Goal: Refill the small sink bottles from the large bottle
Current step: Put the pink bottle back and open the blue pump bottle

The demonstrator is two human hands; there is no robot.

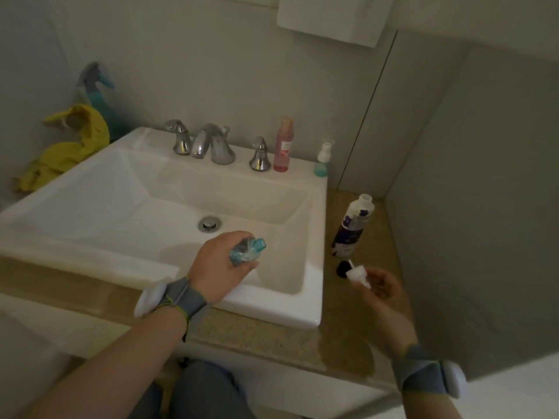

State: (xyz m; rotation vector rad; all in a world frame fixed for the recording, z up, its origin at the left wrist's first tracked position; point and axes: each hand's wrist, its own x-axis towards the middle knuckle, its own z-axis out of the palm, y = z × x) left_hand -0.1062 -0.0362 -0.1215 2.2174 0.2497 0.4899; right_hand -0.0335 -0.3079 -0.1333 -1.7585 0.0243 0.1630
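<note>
The left hand (222, 263) has its grip clamped on the uncapped small bottle (246, 251); the right hand (381, 287) pinches the pump cap (357, 274). Next, I'd judge: set the cap down and fetch the large bottle (352, 226).

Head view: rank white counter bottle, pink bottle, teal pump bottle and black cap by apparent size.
1. white counter bottle, nearest
2. pink bottle, farther back
3. teal pump bottle
4. black cap

Beige countertop (272, 337) is carrying the white sink (314, 297). Uncapped large bottle (352, 228) is standing right of it, black cap (342, 268) lying just in front. Yellow cloth (69, 146) is sitting far left.
</note>
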